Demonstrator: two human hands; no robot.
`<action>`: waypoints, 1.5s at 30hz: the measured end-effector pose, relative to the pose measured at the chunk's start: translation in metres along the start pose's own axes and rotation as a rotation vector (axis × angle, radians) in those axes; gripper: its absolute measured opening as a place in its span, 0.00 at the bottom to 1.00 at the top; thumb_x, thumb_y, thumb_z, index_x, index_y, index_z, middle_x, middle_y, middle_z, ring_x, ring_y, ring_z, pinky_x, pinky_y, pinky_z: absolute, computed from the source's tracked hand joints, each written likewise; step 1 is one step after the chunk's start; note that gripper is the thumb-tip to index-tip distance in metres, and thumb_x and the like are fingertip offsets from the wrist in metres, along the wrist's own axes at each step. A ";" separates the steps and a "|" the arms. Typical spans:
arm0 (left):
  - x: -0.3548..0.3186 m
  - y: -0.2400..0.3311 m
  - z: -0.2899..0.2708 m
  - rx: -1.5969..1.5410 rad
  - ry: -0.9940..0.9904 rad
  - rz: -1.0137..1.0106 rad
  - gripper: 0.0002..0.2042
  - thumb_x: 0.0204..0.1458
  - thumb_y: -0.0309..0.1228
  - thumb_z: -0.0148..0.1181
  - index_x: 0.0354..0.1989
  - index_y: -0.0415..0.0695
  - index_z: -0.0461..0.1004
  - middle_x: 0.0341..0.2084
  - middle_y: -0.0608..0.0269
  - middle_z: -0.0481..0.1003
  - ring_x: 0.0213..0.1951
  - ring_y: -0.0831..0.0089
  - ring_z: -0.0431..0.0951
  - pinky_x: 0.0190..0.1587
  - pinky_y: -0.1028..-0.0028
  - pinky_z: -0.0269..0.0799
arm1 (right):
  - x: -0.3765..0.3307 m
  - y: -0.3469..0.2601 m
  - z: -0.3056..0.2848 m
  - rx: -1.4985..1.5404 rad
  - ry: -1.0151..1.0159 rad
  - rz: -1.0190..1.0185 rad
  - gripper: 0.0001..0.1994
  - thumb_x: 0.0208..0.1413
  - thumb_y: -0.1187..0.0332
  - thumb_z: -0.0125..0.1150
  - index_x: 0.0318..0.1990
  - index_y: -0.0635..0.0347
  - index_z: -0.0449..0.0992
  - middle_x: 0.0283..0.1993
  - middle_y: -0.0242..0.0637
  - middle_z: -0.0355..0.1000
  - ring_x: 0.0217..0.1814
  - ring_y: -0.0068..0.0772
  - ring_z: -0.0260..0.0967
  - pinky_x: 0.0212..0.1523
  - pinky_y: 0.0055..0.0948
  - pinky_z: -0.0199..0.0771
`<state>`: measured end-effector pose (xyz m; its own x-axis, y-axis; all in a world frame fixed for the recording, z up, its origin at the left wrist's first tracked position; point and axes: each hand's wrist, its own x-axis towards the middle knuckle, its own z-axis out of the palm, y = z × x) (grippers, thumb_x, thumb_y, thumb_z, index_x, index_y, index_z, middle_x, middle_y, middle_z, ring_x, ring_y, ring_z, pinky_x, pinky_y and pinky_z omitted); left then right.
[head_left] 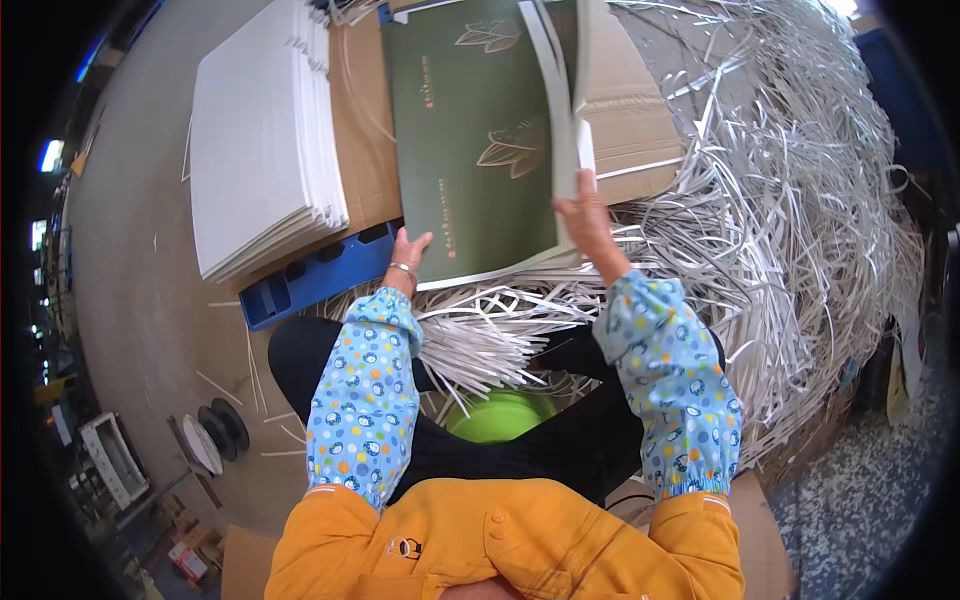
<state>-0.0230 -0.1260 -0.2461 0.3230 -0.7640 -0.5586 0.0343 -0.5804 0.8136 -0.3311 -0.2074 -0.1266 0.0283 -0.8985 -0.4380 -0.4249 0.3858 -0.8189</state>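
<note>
A large dark green printed sheet (475, 160) with leaf outlines and white trimmed edges lies in front of me, seemingly on a stack. At its near left corner, my left hand (405, 262) grips the edge, thumb over the top and fingers partly hidden along the side. On the right edge, my right hand (590, 225) is closed around a long white-edged strip (562, 90), which stands up and bends apart from the sheet at the far end. What lies beneath my right fingers is hidden.
White boards (265, 130) are stacked at the left, over brown cardboard (360, 130) and a blue plastic pallet (320, 283). Tangled white strips (780, 230) heap up at the right and under the sheet's near edge. A green round object (500, 415) sits between my legs.
</note>
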 end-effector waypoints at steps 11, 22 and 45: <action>-0.010 0.006 0.001 -0.076 -0.011 -0.007 0.18 0.43 0.25 0.57 0.44 0.38 0.64 0.35 0.55 0.71 0.35 0.66 0.72 0.36 0.69 0.69 | -0.028 -0.036 -0.014 0.034 0.146 -0.266 0.19 0.43 0.74 0.53 0.45 0.64 0.59 0.23 0.46 0.67 0.23 0.38 0.65 0.27 0.33 0.66; -0.067 0.084 0.013 0.454 0.027 0.502 0.36 0.37 0.42 0.63 0.54 0.41 0.57 0.49 0.46 0.63 0.53 0.56 0.61 0.54 0.66 0.55 | -0.022 -0.046 -0.039 0.644 -0.153 -0.043 0.14 0.43 0.76 0.52 0.40 0.70 0.64 0.34 0.46 0.68 0.32 0.33 0.68 0.32 0.28 0.70; -0.294 0.263 -0.102 0.776 0.420 1.254 0.07 0.44 0.30 0.60 0.25 0.39 0.73 0.17 0.56 0.70 0.18 0.68 0.68 0.23 0.73 0.63 | -0.149 -0.104 -0.052 0.149 0.255 -0.803 0.28 0.43 0.63 0.64 0.49 0.66 0.59 0.42 0.42 0.65 0.44 0.35 0.64 0.45 0.31 0.65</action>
<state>-0.0128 -0.0255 0.1482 0.0069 -0.8040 0.5946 -0.8994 0.2549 0.3551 -0.3380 -0.1240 0.0429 0.0577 -0.9241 0.3777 -0.2394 -0.3801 -0.8934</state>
